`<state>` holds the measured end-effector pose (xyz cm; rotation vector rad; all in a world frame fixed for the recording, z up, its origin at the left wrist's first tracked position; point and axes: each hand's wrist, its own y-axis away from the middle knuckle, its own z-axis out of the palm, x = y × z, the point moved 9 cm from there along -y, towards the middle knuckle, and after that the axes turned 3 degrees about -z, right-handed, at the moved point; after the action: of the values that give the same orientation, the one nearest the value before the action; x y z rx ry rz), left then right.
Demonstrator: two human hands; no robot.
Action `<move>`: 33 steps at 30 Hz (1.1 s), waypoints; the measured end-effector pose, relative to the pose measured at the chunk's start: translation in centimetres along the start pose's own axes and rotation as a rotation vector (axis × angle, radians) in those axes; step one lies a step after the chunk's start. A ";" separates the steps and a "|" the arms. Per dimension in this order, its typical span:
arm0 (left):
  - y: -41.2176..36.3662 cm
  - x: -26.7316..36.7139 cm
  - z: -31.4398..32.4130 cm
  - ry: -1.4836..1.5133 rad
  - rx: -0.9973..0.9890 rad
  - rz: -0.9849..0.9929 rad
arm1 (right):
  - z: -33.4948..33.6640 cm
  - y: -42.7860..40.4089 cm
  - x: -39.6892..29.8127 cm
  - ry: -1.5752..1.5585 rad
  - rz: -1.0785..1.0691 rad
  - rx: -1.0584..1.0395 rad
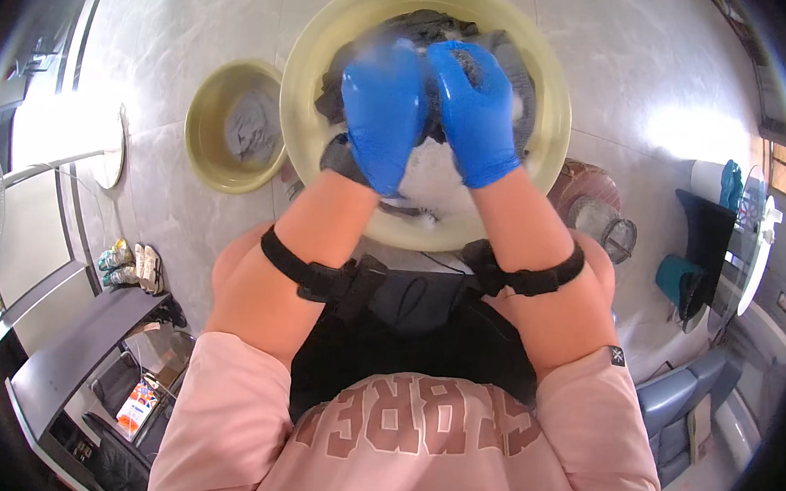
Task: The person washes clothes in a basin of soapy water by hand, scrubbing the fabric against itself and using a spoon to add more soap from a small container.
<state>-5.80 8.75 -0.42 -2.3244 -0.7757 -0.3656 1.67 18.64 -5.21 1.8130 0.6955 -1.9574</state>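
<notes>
Before me stands a large pale-yellow plastic basin (293, 104) holding soapy water (434, 177) and soaked dark grey garments. My left hand (384, 113), in a blue rubber glove, is closed over dark cloth (434, 116). Close beside it, my right hand (479, 112) wears a matching glove and is curled around the same dark cloth, with foam on its fingers. More dark grey clothing (423, 23) lies beyond the hands, and a ribbed grey piece (524, 85) rests along the right inner wall. Fingertips are mostly hidden. A dark item (402, 209) shows at the near side of the water.
A smaller yellow basin (198, 125) with grey cloth (253, 125) sits on the tiled floor (639, 78) at left. Right of the large basin are a reddish round object (582, 186) and a clear container (594, 217). A pedestal fan (112, 147) and shoes (148, 268) are farther left.
</notes>
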 end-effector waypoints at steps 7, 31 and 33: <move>2.4 -0.7 3.6 0.161 -0.364 -0.029 | -3.3 -1.9 -0.6 0.376 0.081 -0.216; 9.1 -3.4 13.2 1.153 -0.769 -0.597 | -3.1 1.6 -1.2 0.590 -0.202 -0.635; 7.5 -3.6 9.8 1.028 -0.868 -0.564 | -1.2 3.0 -2.9 0.535 -0.408 -0.692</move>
<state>-3.44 9.07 -13.02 -2.0451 -0.7586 -2.2763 4.65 16.78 -2.71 1.8016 1.7681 -1.1453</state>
